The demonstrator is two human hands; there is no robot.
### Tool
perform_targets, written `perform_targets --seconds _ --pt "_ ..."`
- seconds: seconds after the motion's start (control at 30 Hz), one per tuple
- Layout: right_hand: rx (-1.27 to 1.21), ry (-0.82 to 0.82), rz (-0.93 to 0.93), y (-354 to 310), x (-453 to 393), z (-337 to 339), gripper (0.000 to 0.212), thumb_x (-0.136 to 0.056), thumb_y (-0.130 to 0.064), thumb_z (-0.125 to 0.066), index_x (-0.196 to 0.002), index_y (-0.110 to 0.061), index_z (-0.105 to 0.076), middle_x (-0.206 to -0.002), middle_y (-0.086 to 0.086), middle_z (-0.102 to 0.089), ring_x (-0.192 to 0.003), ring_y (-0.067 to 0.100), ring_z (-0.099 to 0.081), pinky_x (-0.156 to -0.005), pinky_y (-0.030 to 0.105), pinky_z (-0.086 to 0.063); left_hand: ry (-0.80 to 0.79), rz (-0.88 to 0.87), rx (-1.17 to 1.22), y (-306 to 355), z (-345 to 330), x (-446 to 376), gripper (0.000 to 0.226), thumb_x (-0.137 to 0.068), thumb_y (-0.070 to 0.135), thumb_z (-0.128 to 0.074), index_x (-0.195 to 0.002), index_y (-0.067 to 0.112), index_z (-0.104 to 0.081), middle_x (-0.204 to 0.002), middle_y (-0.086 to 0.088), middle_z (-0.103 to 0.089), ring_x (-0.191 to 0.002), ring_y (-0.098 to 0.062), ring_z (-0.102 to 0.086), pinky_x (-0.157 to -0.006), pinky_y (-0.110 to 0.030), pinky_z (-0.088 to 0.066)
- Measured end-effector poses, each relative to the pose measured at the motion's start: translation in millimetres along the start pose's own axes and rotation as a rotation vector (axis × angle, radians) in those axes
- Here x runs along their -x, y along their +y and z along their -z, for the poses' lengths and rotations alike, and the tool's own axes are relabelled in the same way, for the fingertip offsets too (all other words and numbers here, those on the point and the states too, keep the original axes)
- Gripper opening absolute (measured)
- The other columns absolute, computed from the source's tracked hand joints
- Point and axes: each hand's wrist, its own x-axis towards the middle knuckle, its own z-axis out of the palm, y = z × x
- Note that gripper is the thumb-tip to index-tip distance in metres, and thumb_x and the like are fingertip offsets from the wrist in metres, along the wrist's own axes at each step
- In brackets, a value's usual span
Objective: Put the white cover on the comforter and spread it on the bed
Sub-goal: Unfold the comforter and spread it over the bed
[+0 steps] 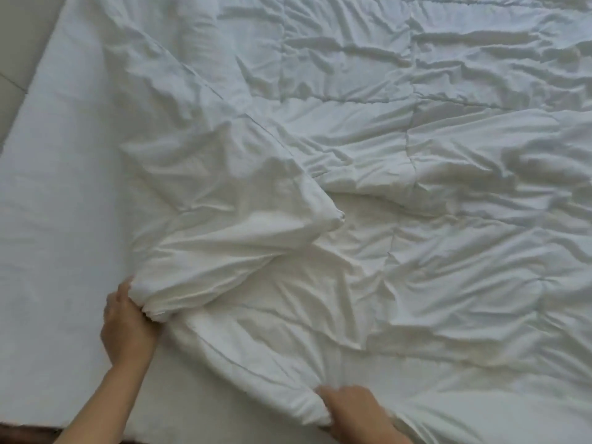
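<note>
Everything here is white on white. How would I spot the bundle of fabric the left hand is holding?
Start at the quilted comforter covering the bed's right side, then follow its edge down-left. The folded bundle lies there, gripped by the left hand; it is smooth and creamier, without stitched squares.

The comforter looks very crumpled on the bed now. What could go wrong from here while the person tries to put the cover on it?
1. The left hand holds only a bunched fold of the white cover; it may slip out.
2. The comforter lies deeply wrinkled, so it could end up lumpy inside the cover.
3. The right hand is blurred at the comforter's near edge, so its grip is uncertain.
</note>
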Motion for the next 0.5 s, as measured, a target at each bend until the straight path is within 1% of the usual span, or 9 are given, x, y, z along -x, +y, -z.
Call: perform_targets --seconds 0.03,0.1,0.17,0.2,0.23,0.3,0.4,0.47,0.5 --pt "-0.056 0.013 -0.042 -3 4 -8 0.029 -0.095 -0.043 -0.032 -0.111 -0.025 -0.047 -0.088 0.002 -0.072 -0.076 0.012 -0.069 -0.065 0.023 -0.050 -0.015 0.036 0.032 -8 2 11 0.040 -0.084 0.007 -0.060 -0.122 0.009 -0.048 -0.106 -0.025 -0.052 -0.093 -0.047 -0.056 -0.070 -0.052 -0.046" --pt "-0.062 0.024 -0.035 -1 6 -21 0.024 -0.084 -0.047 -0.041 -0.097 -0.027 -0.043 -0.068 -0.010 -0.067 -0.057 0.006 -0.065 -0.045 0.020 -0.034 0.007 0.053 0.107 -18 11 25 0.041 -0.089 0.003 -0.051 -0.129 0.011 -0.049 -0.114 -0.021 -0.052 -0.097 -0.044 -0.057 -0.071 -0.049 -0.047" --pt "-0.054 -0.080 -0.019 2 6 -29 0.044 -0.057 -0.062 -0.047 -0.086 -0.029 -0.039 -0.051 -0.013 -0.056 -0.042 0.005 -0.057 -0.043 0.019 -0.018 0.124 -0.010 0.167 -13 22 29 0.050 -0.087 -0.002 -0.053 -0.135 0.011 -0.046 -0.130 -0.016 -0.049 -0.112 -0.039 -0.054 -0.078 -0.050 -0.049" --pt "-0.073 -0.089 -0.034 1 7 -26 0.051 -0.049 -0.067 -0.048 -0.084 -0.031 -0.038 -0.049 -0.014 -0.053 -0.040 0.005 -0.054 -0.042 0.019 -0.016 0.201 -0.048 0.207 -4 26 29 0.054 -0.084 -0.005 -0.054 -0.136 0.009 -0.045 -0.136 -0.016 -0.047 -0.120 -0.037 -0.050 -0.083 -0.052 -0.049" --pt "-0.075 -0.057 -0.061 -1 8 -23 0.056 -0.044 -0.069 -0.053 -0.084 -0.032 -0.038 -0.052 -0.015 -0.054 -0.043 0.005 -0.055 -0.041 0.019 -0.018 0.272 -0.108 0.245 9 30 30 0.057 -0.082 -0.006 -0.055 -0.136 0.007 -0.045 -0.139 -0.016 -0.045 -0.125 -0.036 -0.045 -0.086 -0.052 -0.048" --pt "-0.089 0.007 -0.003 -5 5 -22 0.069 -0.034 -0.064 -0.069 -0.090 -0.032 -0.042 -0.064 -0.015 -0.058 -0.054 0.007 -0.059 -0.040 0.020 -0.033 0.336 -0.340 0.268 47 29 28 0.055 -0.082 0.007 -0.057 -0.136 0.006 -0.044 -0.142 -0.018 -0.043 -0.131 -0.035 -0.040 -0.094 -0.050 -0.045" --pt "-0.113 0.003 0.033 -15 1 -28 0.094 -0.020 -0.052 -0.080 -0.104 -0.025 -0.048 -0.074 -0.008 -0.060 -0.060 0.012 -0.061 -0.045 0.019 -0.044 0.212 -0.764 0.032 108 2 13 0.075 -0.080 0.047 -0.058 -0.142 0.010 -0.038 -0.147 -0.023 -0.036 -0.138 -0.039 -0.031 -0.112 -0.051 -0.029" --pt "-0.126 -0.007 0.055 -15 -2 -29 0.107 -0.016 -0.047 -0.082 -0.115 -0.021 -0.049 -0.075 -0.006 -0.059 -0.058 0.014 -0.061 -0.042 0.019 -0.044 0.113 -0.859 -0.284 134 -23 -4 0.096 -0.072 0.061 -0.062 -0.149 0.014 -0.027 -0.150 -0.026 -0.031 -0.140 -0.043 -0.027 -0.114 -0.056 -0.020" --pt "-0.126 -0.029 0.030 -19 -2 -31 0.111 -0.015 -0.044 -0.083 -0.119 -0.020 -0.049 -0.073 -0.006 -0.059 -0.055 0.013 -0.060 -0.040 0.019 -0.043 0.064 -0.833 -0.416 141 -31 -11 0.101 -0.071 0.061 -0.064 -0.151 0.015 -0.022 -0.148 -0.027 -0.033 -0.137 -0.044 -0.032 -0.113 -0.055 -0.023"
